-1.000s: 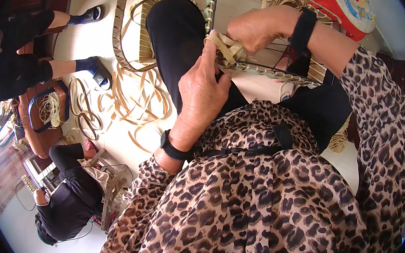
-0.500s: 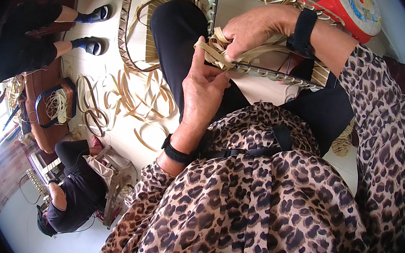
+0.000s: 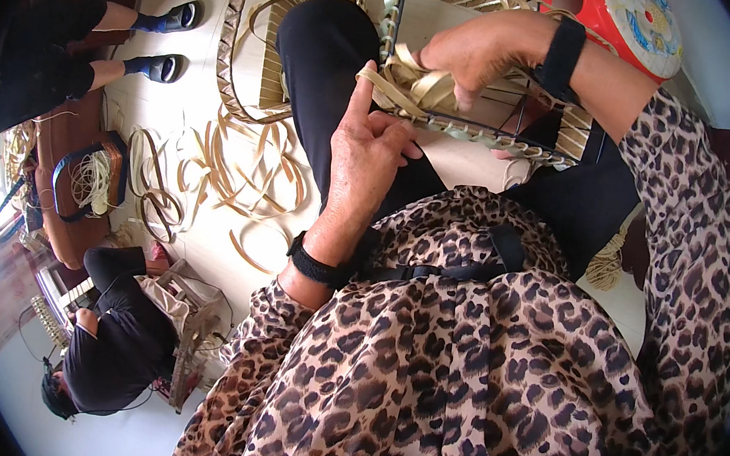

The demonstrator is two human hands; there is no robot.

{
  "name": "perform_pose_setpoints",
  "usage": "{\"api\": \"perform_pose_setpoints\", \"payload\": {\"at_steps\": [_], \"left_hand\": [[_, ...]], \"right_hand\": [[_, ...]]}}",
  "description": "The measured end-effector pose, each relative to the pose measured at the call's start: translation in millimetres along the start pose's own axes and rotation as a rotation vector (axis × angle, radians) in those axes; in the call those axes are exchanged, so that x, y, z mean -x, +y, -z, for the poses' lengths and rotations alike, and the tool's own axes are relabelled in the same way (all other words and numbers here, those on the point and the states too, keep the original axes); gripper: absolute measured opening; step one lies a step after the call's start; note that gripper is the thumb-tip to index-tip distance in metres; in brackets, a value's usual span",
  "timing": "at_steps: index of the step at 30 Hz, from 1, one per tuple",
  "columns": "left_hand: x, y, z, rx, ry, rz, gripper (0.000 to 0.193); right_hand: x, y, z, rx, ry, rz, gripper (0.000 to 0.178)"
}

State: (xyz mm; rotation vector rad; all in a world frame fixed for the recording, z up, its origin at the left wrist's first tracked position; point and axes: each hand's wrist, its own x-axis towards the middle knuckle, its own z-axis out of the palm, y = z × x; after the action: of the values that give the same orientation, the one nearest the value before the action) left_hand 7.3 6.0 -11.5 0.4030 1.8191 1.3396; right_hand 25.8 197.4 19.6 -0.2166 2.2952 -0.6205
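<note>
A half-woven wire-framed basket (image 3: pixel 482 107) rests on the person's lap, long axis running left to right; the right hand (image 3: pixel 479 50) is closed around a pale cane strip (image 3: pixel 414 83), the left hand (image 3: pixel 368 154) pinching its near-left end

Loose cane strips (image 3: pixel 247 173) curl on the pale floor (image 3: pixel 144 426) to my left. A second woven frame (image 3: pixel 250 50) lies beyond them. A person in black (image 3: pixel 113 336) crouches nearby; a red stool (image 3: pixel 622 24) stands ahead.
</note>
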Motion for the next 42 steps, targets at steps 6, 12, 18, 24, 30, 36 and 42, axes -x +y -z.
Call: {"api": "perform_pose_setpoints", "payload": {"at_steps": [6,12,18,24,30,36,42], "left_hand": [[-3,-2,-3,0.185,-0.027,0.002,0.062],[-9,-11,1,0.381,-0.089,-0.029,0.058],[-13,-15,8,0.492,-0.147,-0.042,0.045],[-12,-18,11,0.371,-0.102,-0.114,0.045],[-2,-23,0,-0.068,0.035,-0.335,0.060],[2,-16,-10,-0.235,0.174,-0.390,0.074],[2,-11,-15,-0.636,0.262,-0.457,0.083]], "right_hand": [[-2,21,-21,-0.115,0.361,0.032,0.025],[-6,16,-43,-0.072,0.449,-0.041,0.021],[-13,12,-53,0.022,0.367,-0.121,0.021],[-3,4,-35,-0.198,0.252,-0.140,0.026],[-4,19,-33,-0.482,0.152,-0.171,0.030],[-20,33,-24,-0.939,-0.118,-0.063,0.022],[-32,25,-10,-0.768,-0.238,-0.164,0.027]]}}
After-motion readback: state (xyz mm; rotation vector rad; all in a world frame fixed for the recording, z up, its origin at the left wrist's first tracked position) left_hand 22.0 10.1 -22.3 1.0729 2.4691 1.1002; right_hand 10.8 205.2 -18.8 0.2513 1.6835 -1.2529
